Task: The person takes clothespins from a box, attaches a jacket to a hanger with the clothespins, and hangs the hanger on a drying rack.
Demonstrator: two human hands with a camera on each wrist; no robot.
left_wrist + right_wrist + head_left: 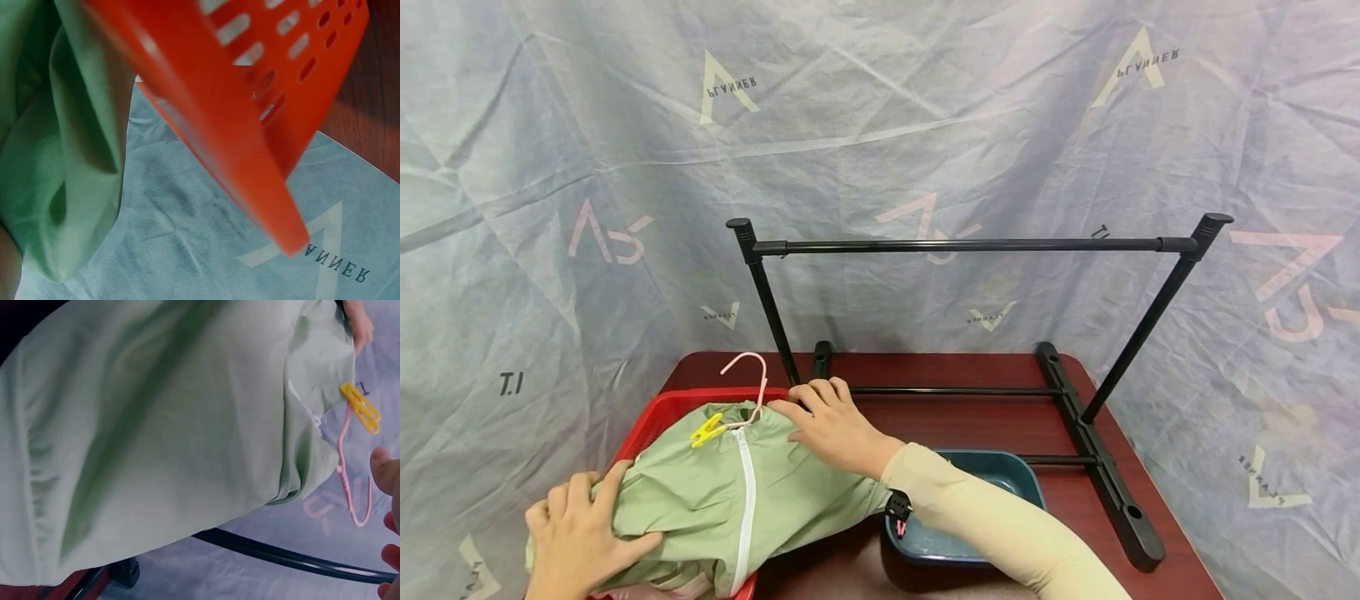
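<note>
I see the jacket (692, 492) as thin, matt, softly creased cloth with a smooth zip (747, 500). The hanger (764, 379) and the clip (707, 430) both look like smooth plastic, and so does the basket (212, 106), with a slight gloss. Over my feed, the top bar (970, 246) reads as shiny coated metal, the feet (1120, 483) as duller plastic. The table (947, 371) looks like polished wood, the tray (1015, 471) glossy plastic, the backdrop (880, 108) wrinkled fabric, the sleeve (1000, 521) matt cloth.

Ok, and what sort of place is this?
Probably a makeshift filming or practice corner: printed sheeting surrounds a dark red table bearing a small black clothes rack and a red basket. The wider room isn't visible.
</note>
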